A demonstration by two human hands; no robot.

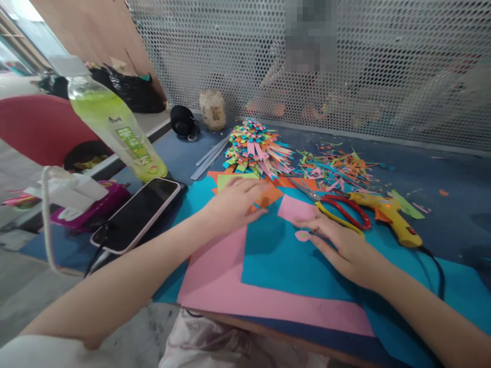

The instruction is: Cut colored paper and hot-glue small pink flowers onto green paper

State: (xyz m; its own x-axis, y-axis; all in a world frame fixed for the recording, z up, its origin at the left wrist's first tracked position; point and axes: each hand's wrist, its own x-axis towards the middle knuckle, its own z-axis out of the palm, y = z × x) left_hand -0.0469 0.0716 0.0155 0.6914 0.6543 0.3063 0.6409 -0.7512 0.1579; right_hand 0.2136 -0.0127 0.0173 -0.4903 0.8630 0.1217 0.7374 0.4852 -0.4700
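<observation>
My left hand (pixel 240 202), slightly blurred, is over orange paper (pixel 273 194) and a light green paper piece (pixel 230 181), its fingers stretched out and apart. My right hand (pixel 345 250) rests lower right with its fingertips on the edge of a pink paper square (pixel 293 208). Its thumb is apart from the fingers, beside a small round pink paper piece (pixel 302 235) with a greenish centre. Under both hands lie large blue sheets (pixel 284 260) and a pink sheet (pixel 215 276). Scissors (pixel 312 195) with red and yellow handles lie just beyond my right hand.
A yellow glue gun (pixel 395 217) lies at right, its cord running off the blue paper. Behind stand a fringed paper cone (pixel 259 148) and a heap of paper scraps (pixel 337 168). Clear sticks (pixel 210 157), a phone (pixel 138 214) and a tilted-looking drink bottle (pixel 115 122) are at left.
</observation>
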